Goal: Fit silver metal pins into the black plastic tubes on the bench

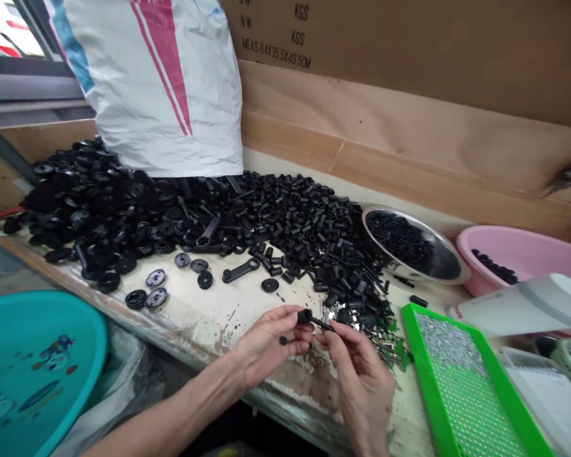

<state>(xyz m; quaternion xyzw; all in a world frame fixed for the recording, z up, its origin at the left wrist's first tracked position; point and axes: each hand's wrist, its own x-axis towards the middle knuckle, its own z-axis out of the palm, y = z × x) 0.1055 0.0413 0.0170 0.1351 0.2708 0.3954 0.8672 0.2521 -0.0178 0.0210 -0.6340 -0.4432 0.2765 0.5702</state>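
Across the workbench (228,324) from ten o'clock round to one, a broad spill of black plastic parts (285,222) fanned out below a white woven sack (157,89) at eleven o'clock, with a cardboard carton (385,38) behind it at one o'clock. A teal basin (33,330) sat low at nine o'clock, and a green tray (423,355) lay at four o'clock. At two o'clock, a pink basin (504,244) holding a few black pieces stood just beside a steel bowl (438,266) of black pins. My hands were close together at six o'clock, almost touching. My left hand (271,343) pinched the knobbed end of a small black plastic pin (314,319), and my right hand (359,374) pinched its thin end. Small silver metal clips (347,315) lay just past my fingertips, and a tiny black disc (283,340) showed just by my left hand.
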